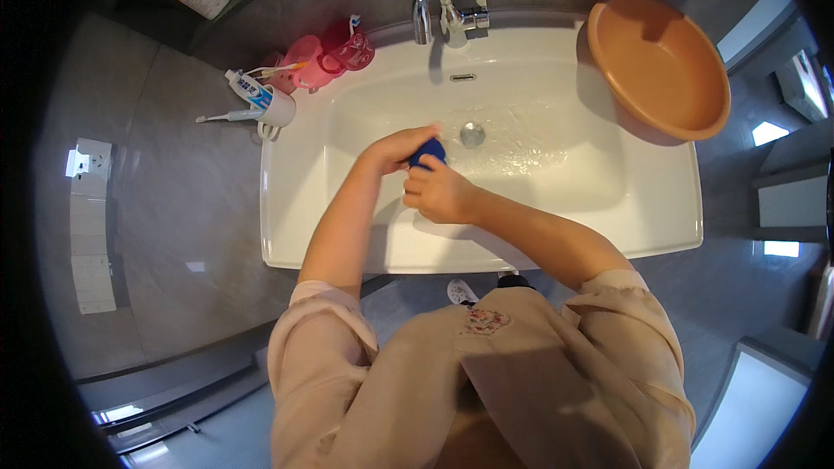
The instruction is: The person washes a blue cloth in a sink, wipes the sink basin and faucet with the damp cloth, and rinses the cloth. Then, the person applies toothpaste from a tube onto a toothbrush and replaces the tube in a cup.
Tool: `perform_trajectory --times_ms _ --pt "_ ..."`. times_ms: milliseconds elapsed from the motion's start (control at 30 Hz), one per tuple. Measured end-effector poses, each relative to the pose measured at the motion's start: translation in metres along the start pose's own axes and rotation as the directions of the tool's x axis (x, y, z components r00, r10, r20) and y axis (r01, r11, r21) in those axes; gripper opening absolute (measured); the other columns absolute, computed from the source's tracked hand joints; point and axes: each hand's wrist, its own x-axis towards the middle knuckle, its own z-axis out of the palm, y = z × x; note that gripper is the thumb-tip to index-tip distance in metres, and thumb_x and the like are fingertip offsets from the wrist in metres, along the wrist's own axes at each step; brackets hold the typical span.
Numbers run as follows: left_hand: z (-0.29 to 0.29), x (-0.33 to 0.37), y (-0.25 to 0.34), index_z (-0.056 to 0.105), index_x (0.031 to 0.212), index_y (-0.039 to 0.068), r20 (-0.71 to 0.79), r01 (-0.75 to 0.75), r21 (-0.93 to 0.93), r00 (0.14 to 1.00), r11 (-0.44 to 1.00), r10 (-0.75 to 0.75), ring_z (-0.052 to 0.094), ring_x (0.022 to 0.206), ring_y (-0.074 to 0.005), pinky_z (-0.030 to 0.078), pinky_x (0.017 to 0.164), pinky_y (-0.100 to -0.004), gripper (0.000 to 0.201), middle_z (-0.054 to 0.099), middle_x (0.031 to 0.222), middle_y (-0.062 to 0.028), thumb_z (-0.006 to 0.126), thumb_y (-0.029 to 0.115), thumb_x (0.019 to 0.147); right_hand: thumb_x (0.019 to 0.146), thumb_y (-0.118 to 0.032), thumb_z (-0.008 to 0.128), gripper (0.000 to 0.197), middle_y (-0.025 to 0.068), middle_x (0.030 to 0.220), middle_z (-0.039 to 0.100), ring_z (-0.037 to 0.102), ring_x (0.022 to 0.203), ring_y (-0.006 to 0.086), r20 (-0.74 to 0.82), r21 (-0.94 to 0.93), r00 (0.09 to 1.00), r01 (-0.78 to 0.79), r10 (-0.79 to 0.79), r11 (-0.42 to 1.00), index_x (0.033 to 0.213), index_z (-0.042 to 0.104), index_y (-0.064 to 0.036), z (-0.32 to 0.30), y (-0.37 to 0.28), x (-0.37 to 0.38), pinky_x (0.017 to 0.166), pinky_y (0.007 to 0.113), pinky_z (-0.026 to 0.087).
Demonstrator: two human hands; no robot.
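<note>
At the centre of the frame, 2 bare hands met over a white rectangular ceramic sink point(660, 226). Between them sat a small dark blue cloth-like object point(429, 151), bunched into a lump. The left hand point(401, 148) came in from the lower left and curled over the blue lump from its left side, fingers closed on it. The right hand point(439, 193) came in from the lower right and sat just below the lump, fingers folded into a loose fist that touched its lower edge. Both hands were in contact with it, so neither was clearer nearer. Its long axis could not be told, since only a small patch showed between the fingers.

Just to the upper right of the hands lay the round metal drain point(473, 134), with rippling water around it. A chrome tap point(427, 9) stood at the top centre. An orange plastic basin point(658, 65) rested on the sink's upper right corner. At the upper left, pink plastic cups point(334, 54) and a white mug holding toothbrushes point(274, 107) stood on the grey desk point(182, 208).

The fingertips and most of the cloth were hidden.
</note>
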Motion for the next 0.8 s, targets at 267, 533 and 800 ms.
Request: perform_trajectory --times_ms 267,533,800 --pt "0.012 -0.044 -0.033 0.049 0.121 0.012 0.063 -0.239 -0.458 0.952 0.856 0.299 0.066 0.076 -0.0228 0.057 0.065 -0.0384 0.053 0.062 0.102 -0.0110 0.042 0.055 0.090 0.079 -0.013 0.061 0.039 0.0091 0.109 0.054 0.052 0.103 0.0206 -0.003 0.948 0.284 -0.304 0.959 0.093 0.117 0.053 -0.0061 -0.021 0.022 -0.007 0.089 0.031 0.041" --pt "0.066 -0.056 -0.011 0.046 0.122 0.008 0.001 -0.123 -0.766 0.981 0.631 0.193 0.058 0.105 -0.0246 0.052 0.085 -0.0408 0.059 0.056 0.118 -0.0099 0.039 0.058 0.090 0.074 -0.009 0.063 0.014 0.0075 0.090 0.059 0.056 0.091 0.0215 -0.035 0.953 -0.021 -0.300 0.999 0.028 0.088 0.064 -0.0060 -0.021 0.006 0.021 0.079 0.033 0.046" --pt "0.051 -0.056 -0.009 0.052 0.103 0.006 0.017 -0.333 -0.404 0.929 0.852 0.371 0.057 0.090 -0.0194 0.046 0.082 -0.0308 0.034 0.060 0.099 -0.0115 0.044 0.037 0.092 0.053 -0.009 0.061 0.016 0.0058 0.078 0.056 0.054 0.080 0.0236 -0.570 0.147 0.731 -0.359 0.376 0.922 0.069 0.060 -0.0091 -0.062 -0.032 0.051 0.069 0.038 0.041"
